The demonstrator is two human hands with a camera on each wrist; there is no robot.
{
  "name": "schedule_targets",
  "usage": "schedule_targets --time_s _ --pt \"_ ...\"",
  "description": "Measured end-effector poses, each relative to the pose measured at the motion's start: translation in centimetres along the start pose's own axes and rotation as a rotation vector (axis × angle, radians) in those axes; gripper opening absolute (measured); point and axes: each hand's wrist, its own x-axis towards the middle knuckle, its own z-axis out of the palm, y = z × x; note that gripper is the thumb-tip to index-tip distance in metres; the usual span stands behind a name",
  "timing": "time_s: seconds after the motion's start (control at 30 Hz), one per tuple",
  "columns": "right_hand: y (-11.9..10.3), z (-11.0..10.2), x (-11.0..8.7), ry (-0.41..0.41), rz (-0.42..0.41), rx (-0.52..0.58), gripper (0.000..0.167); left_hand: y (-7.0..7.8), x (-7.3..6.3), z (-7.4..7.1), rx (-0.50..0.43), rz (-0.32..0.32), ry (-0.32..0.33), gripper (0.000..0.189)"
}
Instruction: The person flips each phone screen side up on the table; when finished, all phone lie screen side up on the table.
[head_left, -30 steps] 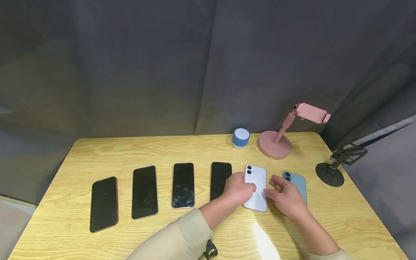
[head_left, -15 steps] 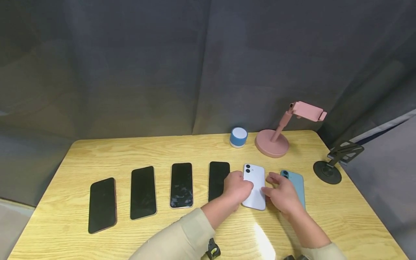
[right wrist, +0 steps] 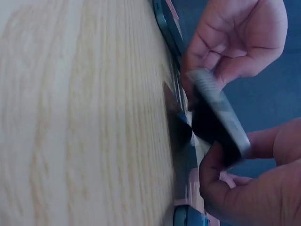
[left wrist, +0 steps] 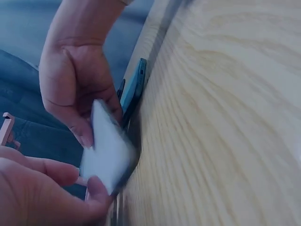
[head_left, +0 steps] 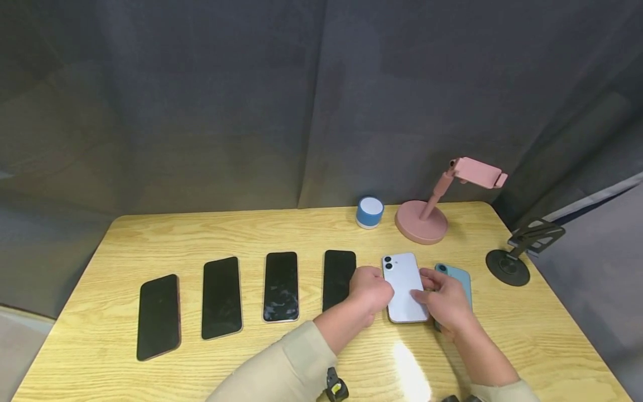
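A white phone is held just above the table, back side up, between my two hands. On its left edge my left hand pinches it with thumb and fingers. My right hand grips the right edge, thumb on the white back and fingers beneath. The wrist views show the phone tilted, with its dark screen side facing down and blurred. Partly behind my right hand lies a teal phone, back up. A black-screened phone lies left of my left hand, its lower part partly covered.
Further left, three dark phones lie face up in a row: one, another and a third. A blue and white cylinder, a pink phone stand and a black stand are at the back and right of the wooden table.
The white phone has shifted right and turned slightly as my hands hold it. My right hand now grips its right edge, with the thumb further over its back. The other phones stay put.
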Motion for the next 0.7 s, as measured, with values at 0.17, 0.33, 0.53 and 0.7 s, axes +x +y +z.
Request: schedule_targets --time_s 0.17,0.33,0.53,0.7 --pt "0.55 0.04 0.0 -0.007 0.006 0.062 0.058 0.64 -0.21 0.21 -0.022 0.004 -0.024 0.031" --pt "0.86 0.09 -0.17 0.021 0.009 0.104 0.056 0.93 -0.45 0.23 0.016 0.031 -0.026 0.016" --pt "0.67 -0.17 -0.23 0.043 0.011 0.15 0.058 0.51 -0.21 0.1 0.046 0.057 0.018 0.016" --pt "0.57 -0.35 -0.58 0.038 0.019 0.195 0.061 0.3 0.17 -0.08 0.027 0.051 0.016 0.032"
